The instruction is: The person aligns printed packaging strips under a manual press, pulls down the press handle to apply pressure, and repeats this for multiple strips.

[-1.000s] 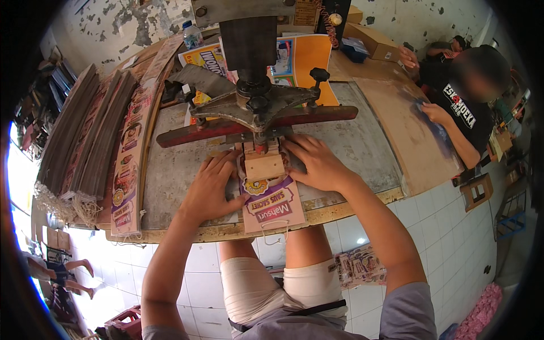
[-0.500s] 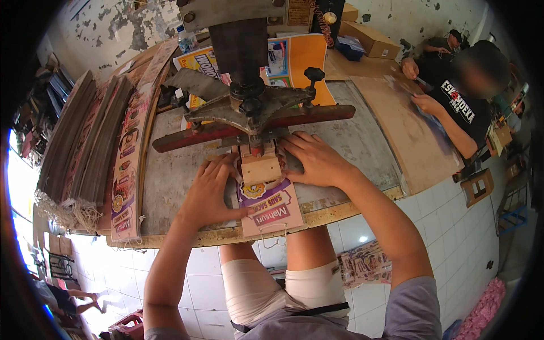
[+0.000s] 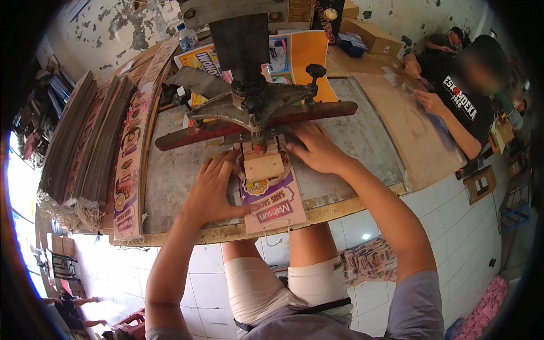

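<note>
A long printed cardboard strip, pink and purple with a string loop at its near end, lies under a metal press. A small wooden block rests over the strip, below the press head. Along the strip's left edge lies my left hand, its thumb stretched onto the card and its fingers beside the block. My right hand is spread flat on the table, right of the block, with its far fingertips partly hidden beneath the press's red crossbar. Neither hand is closed round anything.
Stacked strips with strings stand at the left, beside a single printed strip. Behind the press are colourful printed sheets and a plastic bottle. A co-worker handles something at the right, near a cardboard box.
My right hand has shifted slightly away from me, and its thumb has moved off the strip by the block's near side. My left hand has hardly moved.
</note>
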### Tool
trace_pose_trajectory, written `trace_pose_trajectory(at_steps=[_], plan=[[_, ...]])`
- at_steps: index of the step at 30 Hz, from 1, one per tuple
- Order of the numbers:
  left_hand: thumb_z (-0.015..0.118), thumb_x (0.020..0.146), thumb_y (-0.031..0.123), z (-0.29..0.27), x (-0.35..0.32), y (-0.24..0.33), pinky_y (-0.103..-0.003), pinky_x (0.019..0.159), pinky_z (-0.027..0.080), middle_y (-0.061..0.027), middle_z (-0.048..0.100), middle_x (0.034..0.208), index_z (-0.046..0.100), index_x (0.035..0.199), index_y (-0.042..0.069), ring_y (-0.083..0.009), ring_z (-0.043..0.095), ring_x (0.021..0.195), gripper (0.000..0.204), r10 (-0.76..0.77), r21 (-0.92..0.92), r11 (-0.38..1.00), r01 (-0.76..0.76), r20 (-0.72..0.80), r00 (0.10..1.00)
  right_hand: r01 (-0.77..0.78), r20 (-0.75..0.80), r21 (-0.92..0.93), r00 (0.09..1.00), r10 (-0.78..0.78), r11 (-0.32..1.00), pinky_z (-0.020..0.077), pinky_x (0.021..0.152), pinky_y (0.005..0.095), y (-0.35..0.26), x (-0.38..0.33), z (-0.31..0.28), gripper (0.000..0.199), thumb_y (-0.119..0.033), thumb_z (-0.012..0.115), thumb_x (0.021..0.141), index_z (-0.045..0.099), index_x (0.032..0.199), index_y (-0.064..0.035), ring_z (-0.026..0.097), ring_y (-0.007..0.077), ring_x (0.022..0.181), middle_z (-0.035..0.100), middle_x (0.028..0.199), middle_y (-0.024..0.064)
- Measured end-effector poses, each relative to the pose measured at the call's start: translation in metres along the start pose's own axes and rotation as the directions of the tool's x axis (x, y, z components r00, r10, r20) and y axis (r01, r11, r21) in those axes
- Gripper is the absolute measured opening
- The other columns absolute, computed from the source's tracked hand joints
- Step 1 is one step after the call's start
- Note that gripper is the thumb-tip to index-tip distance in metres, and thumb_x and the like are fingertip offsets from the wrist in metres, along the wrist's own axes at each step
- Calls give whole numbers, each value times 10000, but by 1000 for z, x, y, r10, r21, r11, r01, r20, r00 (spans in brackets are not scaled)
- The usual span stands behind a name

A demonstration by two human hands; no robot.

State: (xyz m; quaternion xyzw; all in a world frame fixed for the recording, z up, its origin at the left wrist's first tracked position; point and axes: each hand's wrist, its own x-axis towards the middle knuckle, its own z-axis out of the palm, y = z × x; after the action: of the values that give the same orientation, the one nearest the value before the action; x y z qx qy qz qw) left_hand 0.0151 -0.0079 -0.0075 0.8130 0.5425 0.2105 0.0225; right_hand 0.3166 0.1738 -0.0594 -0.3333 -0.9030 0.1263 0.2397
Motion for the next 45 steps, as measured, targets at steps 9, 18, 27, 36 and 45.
trace_pose_trajectory(at_steps=[9, 18, 27, 36, 45], plan=[[909, 704, 671, -1, 1, 0, -575, 1241, 364, -264, 546, 1600, 570, 1213, 5, -448, 498, 1496, 904, -4, -21, 1000, 4, 2, 1000, -414, -67, 52, 907, 417, 909, 113, 1331, 681, -17, 27, 18, 677, -551, 809, 921, 707, 1448, -138, 379, 416, 1582, 589, 1544, 174], [922, 696, 657, -2, 1, 2, -534, 1216, 391, -251, 576, 1577, 577, 1313, -9, -423, 552, 1426, 971, 29, 7, 1000, -29, -35, 999, -397, -130, 101, 904, 407, 912, 98, 1333, 678, -18, 31, 21, 627, -540, 849, 864, 792, 1342, -138, 400, 423, 1572, 645, 1521, 185], [920, 693, 671, -1, 1, 1, -564, 1224, 381, -257, 563, 1586, 569, 1197, 27, -445, 522, 1469, 889, 6, -25, 1000, -6, -14, 1000, -420, -94, 113, 898, 431, 900, 117, 1326, 676, -16, 37, 25, 578, -455, 826, 866, 786, 1349, -140, 466, 404, 1536, 684, 1480, 179], [918, 689, 684, 1, 1, -1, -560, 1234, 376, -272, 560, 1584, 583, 1230, 4, -446, 518, 1469, 931, 13, -1, 1000, -13, -16, 1000, -392, -112, 87, 910, 400, 916, 103, 1312, 718, -21, 41, 28, 533, -391, 764, 905, 752, 1392, -174, 479, 412, 1528, 680, 1479, 185], [924, 690, 681, 0, 0, -1, -566, 1232, 372, -270, 561, 1582, 578, 1208, 6, -452, 515, 1471, 919, 15, -10, 1000, -15, -8, 1000, -356, -113, 89, 924, 365, 930, 121, 1296, 740, -20, 41, 30, 524, -340, 747, 917, 717, 1403, -147, 470, 416, 1532, 640, 1514, 200]])
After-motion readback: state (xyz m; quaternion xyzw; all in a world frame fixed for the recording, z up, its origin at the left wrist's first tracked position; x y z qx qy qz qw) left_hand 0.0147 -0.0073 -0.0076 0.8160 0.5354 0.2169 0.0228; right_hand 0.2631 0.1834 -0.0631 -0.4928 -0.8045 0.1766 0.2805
